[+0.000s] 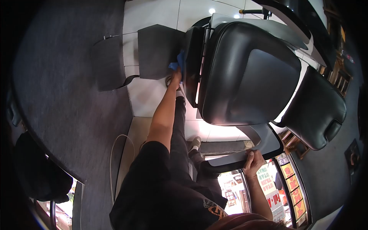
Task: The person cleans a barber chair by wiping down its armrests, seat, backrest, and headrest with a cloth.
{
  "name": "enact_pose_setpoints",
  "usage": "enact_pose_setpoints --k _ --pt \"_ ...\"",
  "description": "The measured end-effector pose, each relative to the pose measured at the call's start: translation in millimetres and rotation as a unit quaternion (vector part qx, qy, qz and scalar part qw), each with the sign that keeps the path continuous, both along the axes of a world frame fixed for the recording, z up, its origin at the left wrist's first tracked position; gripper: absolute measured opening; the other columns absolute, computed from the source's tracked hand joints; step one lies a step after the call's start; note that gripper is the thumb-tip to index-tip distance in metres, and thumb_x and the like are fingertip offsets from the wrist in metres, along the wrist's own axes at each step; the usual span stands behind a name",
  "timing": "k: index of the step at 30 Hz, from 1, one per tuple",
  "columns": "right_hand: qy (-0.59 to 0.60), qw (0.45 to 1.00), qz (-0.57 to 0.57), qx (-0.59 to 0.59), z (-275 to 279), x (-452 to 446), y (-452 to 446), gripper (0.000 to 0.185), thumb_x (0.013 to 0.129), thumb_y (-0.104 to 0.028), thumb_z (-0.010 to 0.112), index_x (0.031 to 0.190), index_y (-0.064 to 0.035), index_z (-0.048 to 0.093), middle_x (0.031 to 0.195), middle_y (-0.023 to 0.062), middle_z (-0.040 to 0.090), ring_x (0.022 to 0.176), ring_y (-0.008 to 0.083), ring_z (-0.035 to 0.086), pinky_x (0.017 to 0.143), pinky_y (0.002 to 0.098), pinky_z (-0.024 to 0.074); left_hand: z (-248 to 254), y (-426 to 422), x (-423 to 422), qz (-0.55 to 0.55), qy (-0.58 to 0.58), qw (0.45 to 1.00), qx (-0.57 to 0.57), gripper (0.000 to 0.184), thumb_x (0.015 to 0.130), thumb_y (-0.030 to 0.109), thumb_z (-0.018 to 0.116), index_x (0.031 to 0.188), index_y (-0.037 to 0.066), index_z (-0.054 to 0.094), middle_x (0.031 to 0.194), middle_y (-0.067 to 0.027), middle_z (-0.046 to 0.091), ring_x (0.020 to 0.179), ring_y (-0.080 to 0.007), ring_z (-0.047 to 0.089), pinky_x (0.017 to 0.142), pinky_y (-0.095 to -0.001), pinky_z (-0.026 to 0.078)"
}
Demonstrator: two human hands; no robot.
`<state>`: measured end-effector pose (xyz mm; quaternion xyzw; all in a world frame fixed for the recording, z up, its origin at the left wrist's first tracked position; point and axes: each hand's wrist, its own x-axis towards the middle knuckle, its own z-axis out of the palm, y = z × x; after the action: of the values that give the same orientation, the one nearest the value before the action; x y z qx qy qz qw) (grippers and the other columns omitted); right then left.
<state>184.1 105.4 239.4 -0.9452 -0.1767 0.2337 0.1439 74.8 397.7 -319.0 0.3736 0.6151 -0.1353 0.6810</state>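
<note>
A black padded salon chair point(245, 76) fills the middle of the view, its seat cushion facing me. My left hand point(175, 78) reaches out to the chair's front edge with a blue cloth point(177, 63) gripped in its fingers. The cloth touches the dark side of the leg rest pad point(159, 51), close to the seat front. My right hand point(253, 163) is wrapped round the chair's armrest point(226, 160), thumb on top. Its other fingers are partly hidden under the armrest.
White floor tiles point(153, 13) lie under the chair, and a footrest plate point(108, 63) extends left. The black headrest point(318, 109) is at right. A thin cable point(114, 161) runs along the left. Glass with lettered signs point(293, 188) is at lower right.
</note>
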Motion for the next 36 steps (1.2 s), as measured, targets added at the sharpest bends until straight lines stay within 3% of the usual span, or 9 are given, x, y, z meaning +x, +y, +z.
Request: enact_pose_setpoints --k 5,8,11,15,21,25,27,30,36 --pt "-0.003 1.0 0.008 0.011 -5 1 -7 0.037 0.105 -0.022 0.048 0.082 0.0 0.067 0.07 0.0137 0.063 0.062 0.032 0.062 0.061 0.042 0.0454 25 21 48 0.048 0.052 0.997 -0.022 0.081 0.105 0.064 0.043 0.151 -0.002 0.048 0.15 -0.0215 0.055 0.14 -0.033 0.053 0.114 -0.0446 0.041" --pt "0.002 1.0 0.023 0.0 -2 0 -10 0.038 0.105 -0.021 0.048 0.08 -0.0006 0.068 0.068 0.0117 0.063 0.062 0.0298 0.062 0.06 0.0409 0.0458 -7 54 78 0.102 -0.064 0.992 -0.032 0.087 0.103 0.069 0.043 0.152 -0.001 0.047 0.151 -0.0206 0.054 0.142 -0.035 0.05 0.115 -0.047 0.041" --pt "-0.025 0.999 0.038 0.002 0 3 0 0.031 0.099 -0.014 0.055 0.075 -0.0004 0.069 0.067 0.0118 0.063 0.058 0.0304 0.061 0.055 0.0403 0.0459 63 105 149 0.048 -0.016 0.999 0.002 0.083 0.101 0.073 0.044 0.153 0.008 0.048 0.147 -0.0182 0.057 0.138 -0.0335 0.053 0.112 -0.0538 0.043" --pt "-0.013 1.0 0.01 0.018 -4 0 -6 0.029 0.1 -0.013 0.056 0.076 -0.0016 0.068 0.067 0.0113 0.064 0.058 0.0295 0.062 0.055 0.0393 0.0466 58 127 176 -0.042 -0.099 0.992 0.068 0.085 0.101 0.071 0.046 0.152 0.003 0.048 0.149 -0.0185 0.056 0.14 -0.0328 0.051 0.115 -0.0508 0.039" --pt "-0.005 1.0 0.018 0.008 -1 3 -2 0.031 0.101 -0.013 0.052 0.078 -0.0006 0.069 0.067 0.0111 0.062 0.059 0.0288 0.061 0.057 0.0394 0.0463 66 97 131 -0.05 -0.052 0.996 0.06 0.08 0.103 0.067 0.046 0.147 0.001 0.054 0.143 -0.0174 0.06 0.138 -0.0317 0.052 0.116 -0.048 0.038" --pt "-0.002 1.0 0.018 0.005 -1 3 -3 0.022 0.095 -0.009 0.057 0.078 -0.0028 0.068 0.068 0.0124 0.063 0.058 0.0304 0.062 0.056 0.0403 0.0469 15 45 49 -0.029 -0.027 0.999 0.036 0.074 0.107 0.057 0.045 0.147 -0.005 0.052 0.14 -0.0207 0.062 0.131 -0.0308 0.06 0.108 -0.0431 0.045" --pt "-0.01 1.0 0.017 0.008 -2 2 -4 0.021 0.095 -0.009 0.057 0.078 -0.0029 0.069 0.068 0.0123 0.062 0.058 0.031 0.062 0.055 0.0405 0.0466 13 9 12 -0.001 -0.044 0.993 0.114 0.062 0.108 0.05 0.049 0.142 -0.001 0.056 0.125 -0.0138 0.068 0.112 -0.0279 0.065 0.097 -0.0453 0.05" --pt "-0.017 1.0 0.021 0.008 -2 3 -4 0.02 0.094 -0.009 0.058 0.079 -0.0032 0.069 0.068 0.0121 0.062 0.059 0.0316 0.061 0.055 0.0408 0.0463 102 -1 2 -0.005 -0.057 0.997 0.046 0.058 0.111 0.045 0.047 0.139 -0.005 0.058 0.132 -0.0178 0.067 0.121 -0.0277 0.063 0.101 -0.0387 0.047" --pt "-0.048 0.998 0.024 0.029 0 1 -5 0.019 0.094 -0.011 0.06 0.078 -0.0036 0.068 0.069 0.0125 0.062 0.06 0.0323 0.061 0.055 0.0419 0.0464 166 -44 -21 -0.029 -0.069 0.978 0.195 0.054 0.111 0.042 0.046 0.135 -0.004 0.061 0.123 -0.02 0.072 0.11 -0.0298 0.067 0.096 -0.0397 0.049"
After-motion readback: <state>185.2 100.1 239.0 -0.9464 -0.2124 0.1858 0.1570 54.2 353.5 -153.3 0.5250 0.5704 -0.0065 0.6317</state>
